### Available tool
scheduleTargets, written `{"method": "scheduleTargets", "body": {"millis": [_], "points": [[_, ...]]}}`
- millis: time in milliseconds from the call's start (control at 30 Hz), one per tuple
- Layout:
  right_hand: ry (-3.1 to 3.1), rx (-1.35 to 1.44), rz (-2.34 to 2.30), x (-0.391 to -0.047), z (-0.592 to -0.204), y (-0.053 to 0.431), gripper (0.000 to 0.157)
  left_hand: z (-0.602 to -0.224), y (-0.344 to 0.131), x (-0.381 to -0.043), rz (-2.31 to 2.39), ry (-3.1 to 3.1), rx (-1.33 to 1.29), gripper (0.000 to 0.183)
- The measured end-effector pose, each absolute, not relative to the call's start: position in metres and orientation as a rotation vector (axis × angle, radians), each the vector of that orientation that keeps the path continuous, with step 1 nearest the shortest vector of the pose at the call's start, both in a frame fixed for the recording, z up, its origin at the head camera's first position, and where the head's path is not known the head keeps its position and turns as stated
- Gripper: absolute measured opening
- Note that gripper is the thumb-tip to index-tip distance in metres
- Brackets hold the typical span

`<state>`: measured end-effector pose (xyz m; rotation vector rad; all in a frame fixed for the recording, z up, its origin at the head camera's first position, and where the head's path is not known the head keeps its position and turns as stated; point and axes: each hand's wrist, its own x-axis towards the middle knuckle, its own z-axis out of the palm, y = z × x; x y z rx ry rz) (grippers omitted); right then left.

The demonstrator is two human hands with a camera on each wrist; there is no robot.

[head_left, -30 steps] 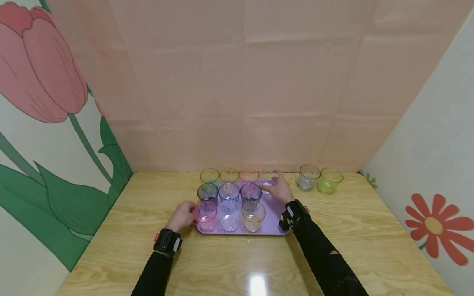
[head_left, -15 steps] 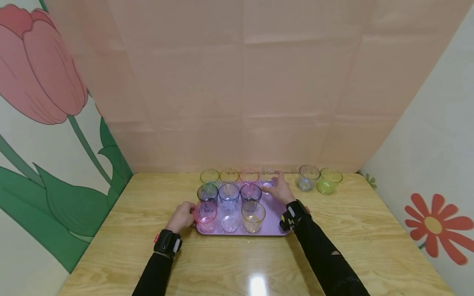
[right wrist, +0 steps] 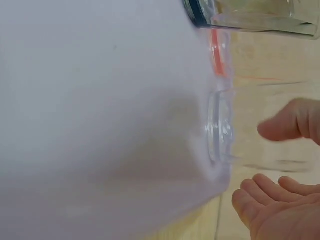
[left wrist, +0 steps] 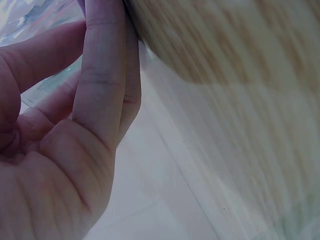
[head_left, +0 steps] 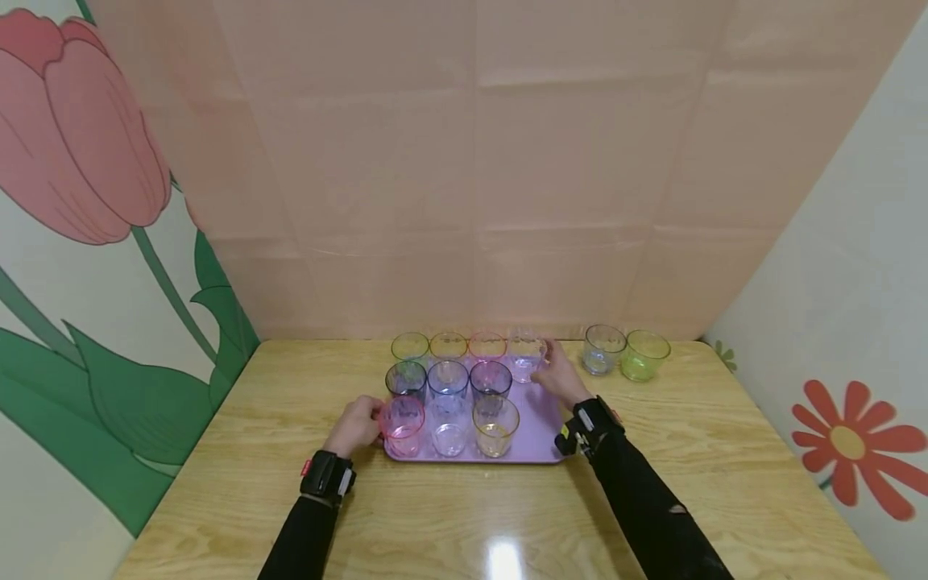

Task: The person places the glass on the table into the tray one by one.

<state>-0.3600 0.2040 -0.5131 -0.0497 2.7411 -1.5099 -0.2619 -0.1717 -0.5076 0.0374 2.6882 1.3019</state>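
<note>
On the purple tray point(head_left: 540, 435), drinking glasses stand in rows. My left hand point(head_left: 357, 425) is at the tray's left edge, beside a pink-rimmed glass point(head_left: 403, 427). In the left wrist view, the thumb and long fingers point(left wrist: 102, 60) come together at a sliver of purple rim. A clear glass point(head_left: 524, 366) stands upright at the tray's back right corner. Around its right side is my right hand point(head_left: 561, 372), thumb and fingers spread apart. The right wrist view shows the thumb point(right wrist: 287, 122) over the clear glass wall and the other fingers beside it.
Farther right on the wooden table point(head_left: 464, 515) stand a dark-rimmed glass point(head_left: 603, 350) and a green glass point(head_left: 645, 354). Purple-rimmed point(head_left: 490, 379) and yellow-rimmed point(head_left: 496, 427) glasses stand close to the right hand's side. A pink sheet point(head_left: 464, 201) hangs behind the table.
My right hand has loosened from the clear glass and moved slightly right, uncovering more of it. The left hand and the other glasses have stayed put.
</note>
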Motion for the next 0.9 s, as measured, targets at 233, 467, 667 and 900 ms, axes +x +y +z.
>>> {"method": "scheduleTargets", "body": {"millis": [233, 467, 667, 900], "points": [[2.755, -0.179, -1.788, -0.354, -0.508, 0.218, 0.060, -0.507, -0.173, -0.261, 1.268, 2.710, 0.041, 0.022], [2.915, -0.117, -2.004, -0.353, -0.491, 0.236, 0.045, -0.507, -0.173, -0.260, 1.291, 2.704, 0.037, 0.020], [3.200, 0.005, -2.059, -0.357, -0.480, 0.257, 0.037, -0.506, -0.173, -0.262, 1.295, 2.702, 0.035, 0.019], [3.445, 0.155, -1.736, -0.359, -0.478, 0.289, 0.047, -0.504, -0.172, -0.261, 1.284, 2.680, 0.028, 0.022]]}}
